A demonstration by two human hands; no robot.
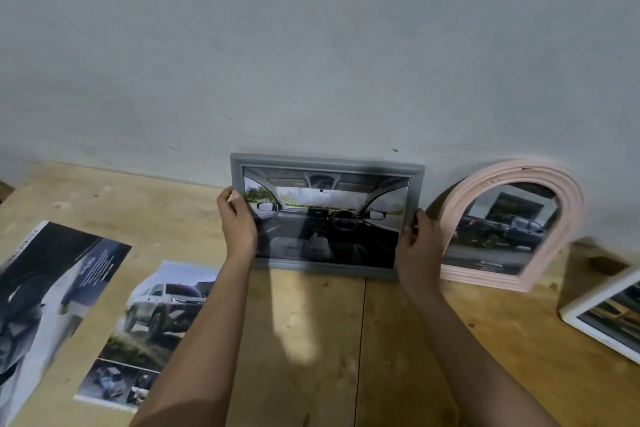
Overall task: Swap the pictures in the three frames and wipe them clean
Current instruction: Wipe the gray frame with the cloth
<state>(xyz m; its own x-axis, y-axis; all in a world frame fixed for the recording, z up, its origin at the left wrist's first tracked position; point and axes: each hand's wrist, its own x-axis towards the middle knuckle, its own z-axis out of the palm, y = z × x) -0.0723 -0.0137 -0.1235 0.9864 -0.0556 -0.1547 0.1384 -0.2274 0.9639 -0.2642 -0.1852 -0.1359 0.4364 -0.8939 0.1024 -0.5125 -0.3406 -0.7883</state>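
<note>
Here the grey rectangular frame (327, 160) stands on its lower long edge at the back of the wooden surface (311, 340), its top at or close against the wall (311, 45). The left hand (237, 218) grips the left rail and the right hand (417, 243) grips the right rail, fingers curled round the edges. This two-sided hold keeps the frame level and probably steadies it as it leans. The frame holds a car-interior picture (325, 218) showing dashboard, steering wheel and windscreen. A pink arched frame (568, 204) leans just beside it on the right, with a white frame (599, 290) further right. Two loose prints, an SUV print (156, 315) and a dark car print (52, 288), lie at left
</note>
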